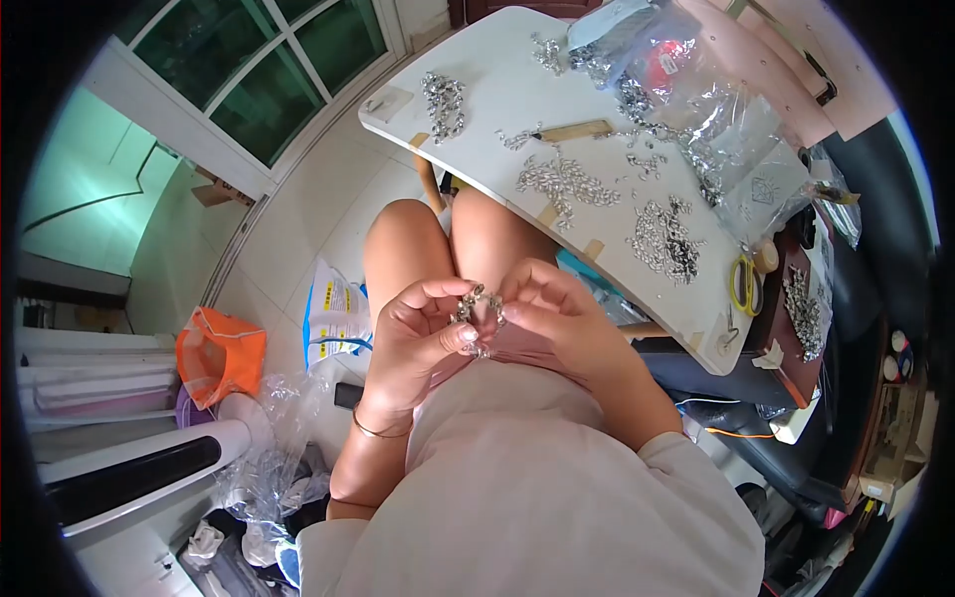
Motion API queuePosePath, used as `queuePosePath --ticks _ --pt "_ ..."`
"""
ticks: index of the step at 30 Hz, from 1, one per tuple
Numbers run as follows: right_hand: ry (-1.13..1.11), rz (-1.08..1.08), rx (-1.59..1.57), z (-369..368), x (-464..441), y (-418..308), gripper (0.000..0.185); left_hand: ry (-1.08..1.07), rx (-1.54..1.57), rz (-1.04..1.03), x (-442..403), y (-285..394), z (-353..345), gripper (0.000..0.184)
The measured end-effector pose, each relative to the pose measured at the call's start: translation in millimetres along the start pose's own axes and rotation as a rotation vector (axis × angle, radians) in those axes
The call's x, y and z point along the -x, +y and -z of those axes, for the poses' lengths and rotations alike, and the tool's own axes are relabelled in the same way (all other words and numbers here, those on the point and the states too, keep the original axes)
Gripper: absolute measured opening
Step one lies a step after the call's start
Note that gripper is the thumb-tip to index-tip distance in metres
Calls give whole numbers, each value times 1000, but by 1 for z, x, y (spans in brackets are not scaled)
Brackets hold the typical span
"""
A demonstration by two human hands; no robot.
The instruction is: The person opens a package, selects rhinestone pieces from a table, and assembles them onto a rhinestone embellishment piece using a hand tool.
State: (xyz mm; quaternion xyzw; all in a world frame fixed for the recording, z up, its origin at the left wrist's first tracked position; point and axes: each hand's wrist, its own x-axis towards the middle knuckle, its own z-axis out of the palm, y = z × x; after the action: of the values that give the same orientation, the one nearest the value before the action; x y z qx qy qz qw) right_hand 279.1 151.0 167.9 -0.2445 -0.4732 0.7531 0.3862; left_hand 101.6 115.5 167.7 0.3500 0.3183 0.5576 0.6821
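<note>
Above my lap, my left hand pinches one side of a small ring-shaped chain of shiny, clear and silvery pieces. My right hand holds the other side of it between thumb and fingers. A gap shows through the middle of the loop. To the right of my hands stands a white table, bearing loose heaps of similar shiny pieces, one heap near its front edge and another further right.
Clear plastic bags lie at the table's back right. Yellow-handled scissors rest by its right end. An orange bag and a blue-white packet are on the floor at left. A person's bare limb shows at upper right.
</note>
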Motion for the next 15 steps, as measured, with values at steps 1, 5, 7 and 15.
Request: queuePosePath --ticks 1,5,7,15 --pt "21 -12 -43 1 -1 -1 7 -19 43 5 1 3 0 31" --pt "82 -21 -147 9 -6 -5 7 -24 75 70 6 5 0 30" --pt "84 5 -154 11 -10 -7 7 6 105 154 8 8 1 29" --pt "143 106 -105 10 -22 -16 9 -98 185 289 5 15 2 37"
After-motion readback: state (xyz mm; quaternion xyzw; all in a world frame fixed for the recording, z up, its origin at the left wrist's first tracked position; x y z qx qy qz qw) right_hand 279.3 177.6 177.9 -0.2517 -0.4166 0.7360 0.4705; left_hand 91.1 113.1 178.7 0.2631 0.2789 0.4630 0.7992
